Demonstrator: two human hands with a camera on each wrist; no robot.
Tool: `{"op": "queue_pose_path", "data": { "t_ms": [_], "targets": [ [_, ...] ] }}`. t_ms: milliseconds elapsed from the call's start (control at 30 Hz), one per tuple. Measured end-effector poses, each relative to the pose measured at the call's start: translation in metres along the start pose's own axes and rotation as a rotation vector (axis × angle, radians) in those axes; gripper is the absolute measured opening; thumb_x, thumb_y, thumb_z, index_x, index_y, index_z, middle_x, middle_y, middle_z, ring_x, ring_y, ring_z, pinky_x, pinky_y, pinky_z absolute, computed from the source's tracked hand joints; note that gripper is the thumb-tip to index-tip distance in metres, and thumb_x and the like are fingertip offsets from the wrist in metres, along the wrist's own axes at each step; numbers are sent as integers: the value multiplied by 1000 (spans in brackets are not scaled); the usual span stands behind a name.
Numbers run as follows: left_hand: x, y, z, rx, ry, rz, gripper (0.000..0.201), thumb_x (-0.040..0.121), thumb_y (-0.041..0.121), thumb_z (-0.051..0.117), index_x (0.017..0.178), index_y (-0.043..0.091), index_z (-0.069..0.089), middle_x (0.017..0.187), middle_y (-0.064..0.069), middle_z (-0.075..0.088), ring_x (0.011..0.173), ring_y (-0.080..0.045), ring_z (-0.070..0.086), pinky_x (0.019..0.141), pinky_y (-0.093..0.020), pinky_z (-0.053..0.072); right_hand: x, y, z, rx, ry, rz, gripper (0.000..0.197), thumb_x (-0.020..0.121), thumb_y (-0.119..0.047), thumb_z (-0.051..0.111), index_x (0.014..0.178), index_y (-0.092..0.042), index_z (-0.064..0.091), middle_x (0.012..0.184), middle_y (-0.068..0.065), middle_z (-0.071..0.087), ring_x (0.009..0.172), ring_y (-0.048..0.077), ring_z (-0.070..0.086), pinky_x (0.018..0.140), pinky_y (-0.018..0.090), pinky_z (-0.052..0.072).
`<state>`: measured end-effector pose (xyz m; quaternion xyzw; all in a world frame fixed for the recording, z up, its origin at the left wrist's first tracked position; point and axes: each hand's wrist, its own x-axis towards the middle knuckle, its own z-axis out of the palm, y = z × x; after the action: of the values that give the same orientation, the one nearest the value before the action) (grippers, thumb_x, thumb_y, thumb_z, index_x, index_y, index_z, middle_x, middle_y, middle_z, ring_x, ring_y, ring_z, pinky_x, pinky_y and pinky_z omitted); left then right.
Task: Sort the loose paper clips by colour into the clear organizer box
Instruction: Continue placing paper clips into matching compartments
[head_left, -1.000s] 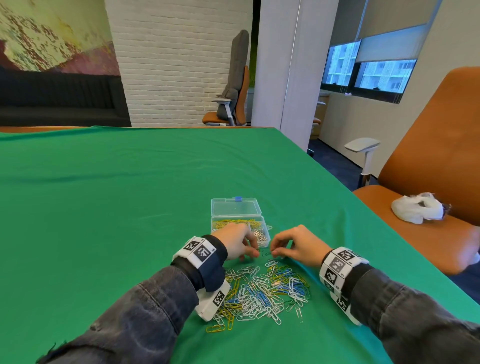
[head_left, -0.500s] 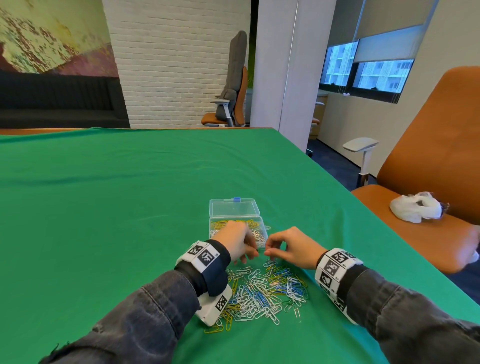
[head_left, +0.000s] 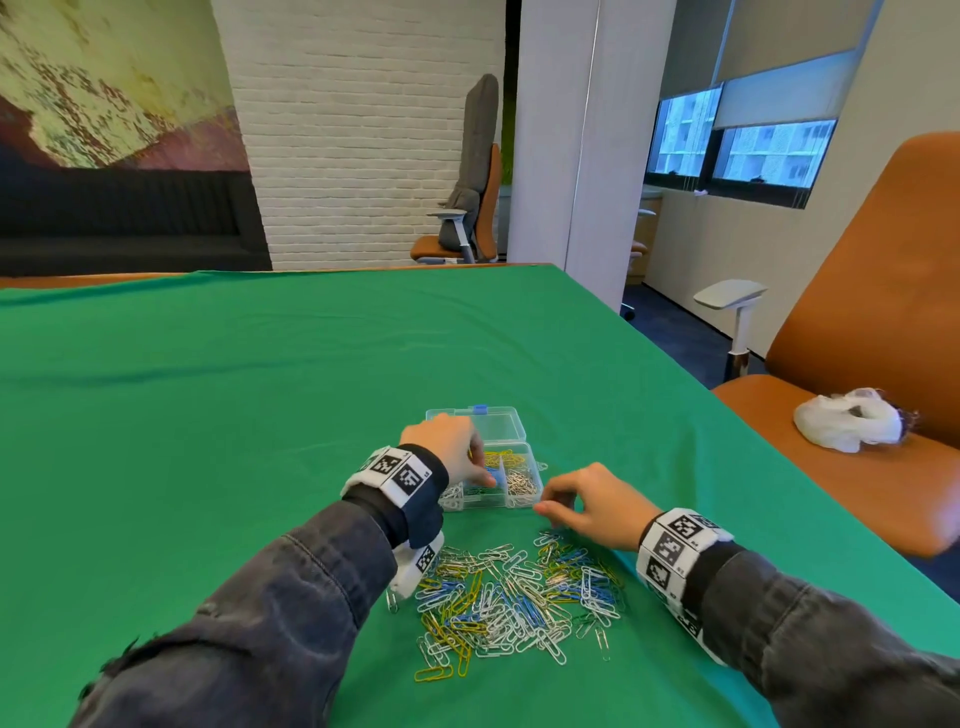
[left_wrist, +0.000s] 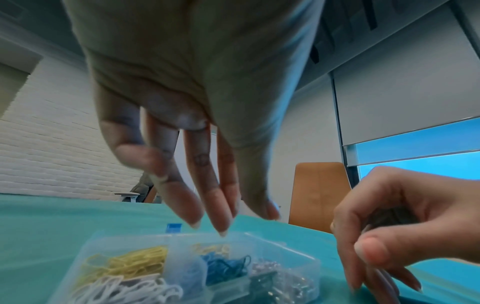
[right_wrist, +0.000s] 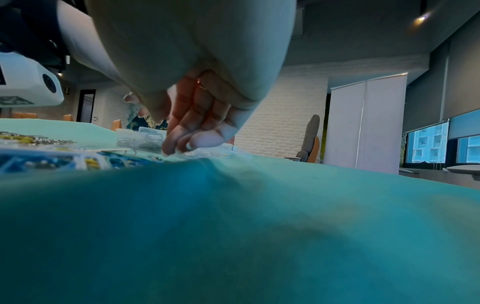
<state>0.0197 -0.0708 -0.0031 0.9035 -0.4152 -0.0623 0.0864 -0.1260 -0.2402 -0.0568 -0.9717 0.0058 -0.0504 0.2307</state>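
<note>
At the bottom centre of the head view, the loose paper clips (head_left: 511, 597) lie heaped in yellow, blue, white and silver on the green table (head_left: 208, 415). Just above the heap, right of centre, the right hand (head_left: 592, 506) curls its fingers (left_wrist: 376, 253) down to the cloth; whether they pinch a clip cannot be told. Beyond, at centre, the clear organizer box (head_left: 519, 480) sits open, clips sorted by compartment, with the left hand (head_left: 452, 452) hovering over it, fingers (left_wrist: 215, 205) straight and released.

organizer box (head_left: 522, 499) behind clip pile (head_left: 511, 597)
</note>
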Motion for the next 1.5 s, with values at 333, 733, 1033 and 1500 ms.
{"op": "queue_pose_path", "data": {
  "t_ms": [333, 733, 1033, 1500],
  "targets": [
    [-22, 9, 6, -116, -106, 140, 14, 84, 39, 71, 84, 26, 69, 79, 13, 64, 69, -7, 60, 70, -24, 49, -2, 1, -1, -5, -131, 17, 12, 87, -21, 57, 88, -27, 68, 84, -8, 69, 78, 10, 64, 77, 33, 56],
    [-29, 12, 3, -276, -168, 240, 15, 86, 29, 72, 95, 18, 70, 82, 2, 72, 60, -7, 62, 74, -24, 53, -21, 8, -22, -14, -264, 45, 14, 81, -24, 74, 91, -18, 68, 90, -4, 64, 81, 8, 58, 79, 24, 49],
    [-28, 8, 4, -309, -189, 236, 17, 86, 27, 72, 98, 15, 70, 76, 8, 68, 63, -8, 64, 74, -22, 52, -14, -3, -18, 1, -295, 96, 17, 81, -25, 76, 90, -14, 66, 90, -1, 64, 78, 7, 59, 76, 18, 48],
    [-26, 5, 11, -426, -257, 270, 20, 80, 20, 78, 98, 14, 70, 92, -5, 74, 64, -5, 63, 83, -29, 54, -4, -17, -29, 370, -158, 100, 14, 80, -12, 76, 91, -5, 73, 75, 3, 71, 61, 4, 63, 68, 18, 51]
  ]
}}
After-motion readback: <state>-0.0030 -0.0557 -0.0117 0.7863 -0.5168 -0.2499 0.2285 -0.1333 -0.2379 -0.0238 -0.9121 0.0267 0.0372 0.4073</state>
